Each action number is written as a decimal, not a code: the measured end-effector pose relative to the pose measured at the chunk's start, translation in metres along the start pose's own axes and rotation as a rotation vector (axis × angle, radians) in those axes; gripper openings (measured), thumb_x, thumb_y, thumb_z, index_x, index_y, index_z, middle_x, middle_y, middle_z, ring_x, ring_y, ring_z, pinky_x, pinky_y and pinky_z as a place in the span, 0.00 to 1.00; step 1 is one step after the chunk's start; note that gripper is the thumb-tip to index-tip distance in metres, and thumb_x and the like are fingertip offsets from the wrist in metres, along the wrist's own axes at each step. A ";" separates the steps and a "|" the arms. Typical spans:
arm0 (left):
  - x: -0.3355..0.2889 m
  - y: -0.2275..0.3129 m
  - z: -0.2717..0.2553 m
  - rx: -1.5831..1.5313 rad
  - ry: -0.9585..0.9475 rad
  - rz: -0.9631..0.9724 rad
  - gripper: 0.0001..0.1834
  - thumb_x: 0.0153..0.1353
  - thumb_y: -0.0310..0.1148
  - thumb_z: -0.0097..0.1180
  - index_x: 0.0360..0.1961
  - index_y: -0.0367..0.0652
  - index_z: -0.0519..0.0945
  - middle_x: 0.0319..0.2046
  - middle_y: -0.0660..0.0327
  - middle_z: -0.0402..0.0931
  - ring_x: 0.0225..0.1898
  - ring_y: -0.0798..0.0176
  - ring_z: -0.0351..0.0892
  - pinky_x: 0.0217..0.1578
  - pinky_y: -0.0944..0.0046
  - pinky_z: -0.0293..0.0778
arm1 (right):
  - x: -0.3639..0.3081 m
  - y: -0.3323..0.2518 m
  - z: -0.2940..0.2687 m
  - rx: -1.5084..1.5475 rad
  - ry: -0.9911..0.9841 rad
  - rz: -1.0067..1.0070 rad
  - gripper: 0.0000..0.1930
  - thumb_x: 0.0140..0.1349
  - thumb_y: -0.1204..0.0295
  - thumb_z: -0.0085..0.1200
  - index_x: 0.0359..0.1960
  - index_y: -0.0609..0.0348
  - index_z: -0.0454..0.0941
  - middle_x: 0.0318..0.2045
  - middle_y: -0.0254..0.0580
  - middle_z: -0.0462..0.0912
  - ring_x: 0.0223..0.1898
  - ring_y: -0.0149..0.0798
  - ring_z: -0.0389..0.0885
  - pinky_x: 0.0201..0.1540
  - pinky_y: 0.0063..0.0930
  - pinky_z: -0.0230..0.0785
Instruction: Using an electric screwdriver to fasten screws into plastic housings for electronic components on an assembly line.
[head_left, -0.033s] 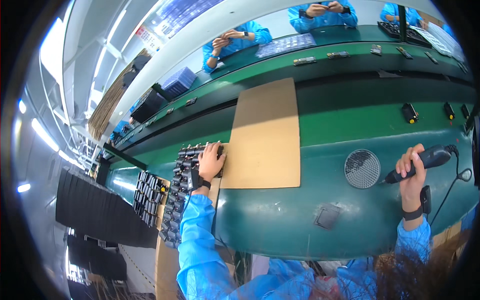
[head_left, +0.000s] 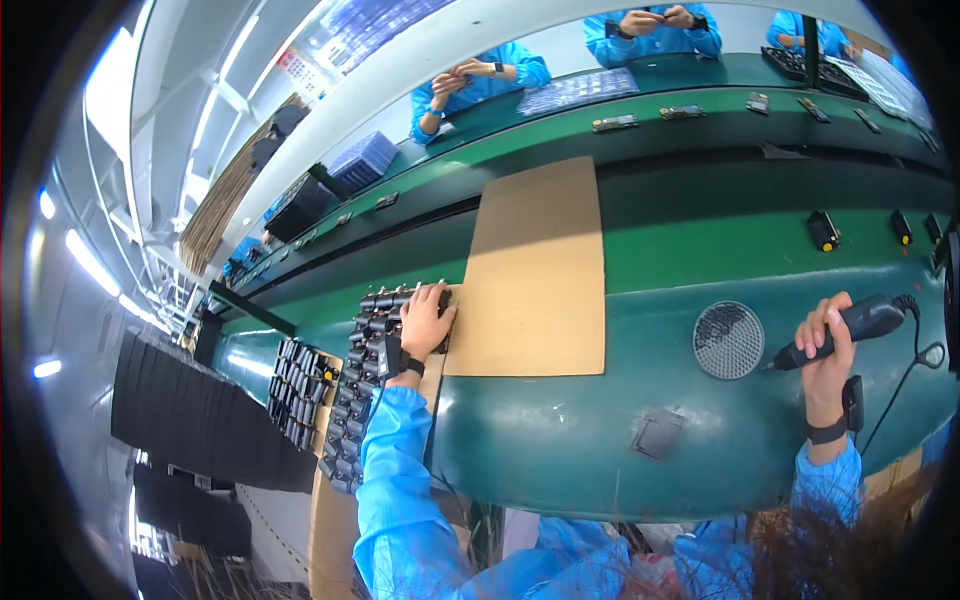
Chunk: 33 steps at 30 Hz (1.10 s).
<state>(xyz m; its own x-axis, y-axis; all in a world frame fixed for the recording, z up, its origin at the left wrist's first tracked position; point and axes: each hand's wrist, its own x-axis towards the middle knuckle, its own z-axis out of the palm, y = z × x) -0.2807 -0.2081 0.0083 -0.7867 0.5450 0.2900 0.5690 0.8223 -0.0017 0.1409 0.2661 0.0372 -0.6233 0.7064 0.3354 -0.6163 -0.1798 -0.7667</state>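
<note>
Nearest the lower edge, two blue sleeves reach up onto a green bench (head_left: 560,450). The right hand (head_left: 828,345) is clenched around a black electric screwdriver (head_left: 850,328), its tip pointing left toward a round grey perforated disc (head_left: 728,339) set in the bench surface; a cord trails from the tool's rear to the right. A small dark square pad (head_left: 657,436) lies on the bench front below the disc.

The left hand (head_left: 425,322) rests palm down, fingers spread, on the upper end of a tray of small black parts (head_left: 352,400); whether it grips any single part I cannot tell. The tray runs from the hand down past the bench edge, its compartments filled row on row with the black parts. Just left of it a second tray (head_left: 298,390) holds similar black pieces.

Touching the hand's right side lies a large brown cardboard sheet (head_left: 535,270), flat on the bench.

Farther back, small black devices with yellow tips (head_left: 823,231) sit on the lighter green strip. Beyond, a conveyor line (head_left: 640,120) carries small circuit boards, a blue crate (head_left: 365,158) stands at its left, and other people in blue sleeves (head_left: 480,80) work across it.
</note>
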 end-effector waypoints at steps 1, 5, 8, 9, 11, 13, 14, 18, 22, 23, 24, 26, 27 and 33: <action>0.002 0.007 -0.007 -0.024 0.003 -0.016 0.28 0.61 0.42 0.59 0.62 0.50 0.74 0.60 0.60 0.73 0.66 0.51 0.68 0.63 0.42 0.61 | -0.001 -0.001 0.000 0.004 0.010 -0.002 0.07 0.70 0.67 0.50 0.35 0.51 0.65 0.21 0.29 0.63 0.19 0.24 0.62 0.27 0.22 0.59; 0.023 -0.025 -0.015 -0.185 0.186 -0.026 0.22 0.62 0.41 0.60 0.56 0.47 0.78 0.55 0.56 0.77 0.60 0.47 0.74 0.59 0.45 0.67 | 0.003 0.000 0.000 0.024 0.040 -0.029 0.07 0.71 0.67 0.49 0.35 0.51 0.65 0.21 0.28 0.63 0.19 0.24 0.62 0.27 0.21 0.59; 0.036 -0.079 -0.019 -0.234 0.299 -0.091 0.16 0.65 0.37 0.58 0.52 0.44 0.81 0.53 0.53 0.79 0.57 0.45 0.77 0.58 0.50 0.71 | 0.008 -0.002 -0.010 0.058 0.028 -0.061 0.07 0.72 0.69 0.47 0.35 0.51 0.64 0.21 0.28 0.62 0.19 0.23 0.60 0.27 0.21 0.58; 0.037 -0.097 -0.017 -0.251 0.305 -0.136 0.16 0.65 0.37 0.57 0.51 0.44 0.82 0.52 0.52 0.80 0.56 0.44 0.77 0.58 0.51 0.71 | 0.008 -0.004 -0.010 0.074 0.030 -0.071 0.07 0.73 0.70 0.46 0.35 0.52 0.63 0.21 0.27 0.61 0.19 0.22 0.59 0.27 0.21 0.58; 0.039 -0.139 -0.012 -0.274 0.287 -0.210 0.18 0.65 0.40 0.57 0.52 0.45 0.83 0.53 0.52 0.80 0.57 0.45 0.77 0.58 0.51 0.72 | 0.013 -0.006 -0.013 0.110 0.032 -0.078 0.07 0.73 0.69 0.46 0.36 0.51 0.63 0.22 0.27 0.61 0.19 0.22 0.60 0.27 0.20 0.58; 0.045 -0.148 -0.006 -0.214 0.207 -0.223 0.19 0.64 0.43 0.57 0.52 0.46 0.83 0.53 0.53 0.80 0.57 0.46 0.77 0.58 0.48 0.70 | 0.013 -0.007 -0.022 0.120 0.022 -0.100 0.07 0.74 0.69 0.46 0.37 0.51 0.63 0.22 0.27 0.61 0.19 0.21 0.60 0.27 0.19 0.58; 0.046 -0.151 -0.004 -0.154 0.126 -0.236 0.20 0.64 0.46 0.57 0.51 0.47 0.84 0.53 0.54 0.80 0.58 0.48 0.77 0.59 0.45 0.69 | 0.013 -0.009 -0.026 0.128 0.020 -0.102 0.07 0.74 0.70 0.46 0.36 0.51 0.63 0.22 0.28 0.61 0.19 0.22 0.60 0.27 0.19 0.58; 0.044 -0.146 -0.004 -0.069 -0.160 -0.365 0.23 0.62 0.55 0.55 0.47 0.51 0.87 0.54 0.57 0.81 0.59 0.50 0.76 0.58 0.34 0.64 | 0.014 -0.012 -0.036 0.126 0.002 -0.138 0.08 0.74 0.71 0.46 0.35 0.53 0.61 0.23 0.28 0.61 0.19 0.22 0.59 0.26 0.18 0.57; 0.041 -0.146 -0.011 -0.087 -0.203 -0.410 0.21 0.61 0.52 0.55 0.44 0.51 0.88 0.51 0.58 0.82 0.58 0.50 0.77 0.59 0.44 0.66 | 0.017 -0.012 -0.040 0.143 -0.002 -0.149 0.09 0.74 0.73 0.44 0.34 0.54 0.61 0.23 0.29 0.59 0.20 0.22 0.57 0.26 0.17 0.56; 0.040 -0.146 -0.012 -0.088 -0.208 -0.415 0.21 0.61 0.52 0.55 0.44 0.51 0.88 0.51 0.58 0.82 0.58 0.50 0.77 0.59 0.44 0.66 | 0.017 -0.012 -0.040 0.153 -0.004 -0.148 0.09 0.75 0.73 0.44 0.34 0.54 0.60 0.23 0.28 0.59 0.20 0.22 0.56 0.26 0.18 0.56; 0.042 -0.143 -0.019 -0.099 -0.201 -0.417 0.20 0.61 0.51 0.55 0.45 0.52 0.87 0.51 0.59 0.81 0.59 0.50 0.76 0.60 0.46 0.67 | 0.017 -0.013 -0.041 0.153 -0.005 -0.149 0.09 0.75 0.73 0.44 0.34 0.54 0.60 0.23 0.28 0.59 0.20 0.22 0.56 0.26 0.18 0.56; 0.044 -0.146 -0.018 -0.112 -0.192 -0.416 0.19 0.61 0.49 0.55 0.46 0.53 0.87 0.52 0.59 0.81 0.59 0.49 0.76 0.60 0.48 0.67 | 0.015 -0.016 -0.043 0.143 -0.010 -0.156 0.08 0.75 0.73 0.43 0.34 0.53 0.60 0.23 0.28 0.59 0.20 0.22 0.56 0.26 0.18 0.56; 0.043 -0.160 -0.013 -0.115 -0.049 -0.390 0.19 0.61 0.48 0.55 0.49 0.54 0.86 0.54 0.59 0.79 0.60 0.50 0.74 0.61 0.46 0.66 | 0.016 -0.016 -0.043 0.147 -0.011 -0.154 0.08 0.75 0.73 0.43 0.34 0.53 0.60 0.23 0.28 0.59 0.20 0.22 0.56 0.26 0.18 0.56; 0.024 -0.244 0.007 0.105 -0.206 -0.370 0.22 0.69 0.48 0.42 0.58 0.60 0.80 0.65 0.64 0.71 0.69 0.55 0.65 0.62 0.27 0.62 | 0.020 -0.011 -0.044 0.153 -0.021 -0.142 0.08 0.75 0.72 0.43 0.35 0.54 0.60 0.23 0.29 0.59 0.20 0.22 0.57 0.27 0.18 0.56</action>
<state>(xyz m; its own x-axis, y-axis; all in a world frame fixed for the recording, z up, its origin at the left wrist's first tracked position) -0.4400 -0.3943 0.0088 -0.9705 0.2227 0.0927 0.2205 0.9748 -0.0338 0.1565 0.3122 0.0281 -0.5340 0.7179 0.4465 -0.7636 -0.1828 -0.6193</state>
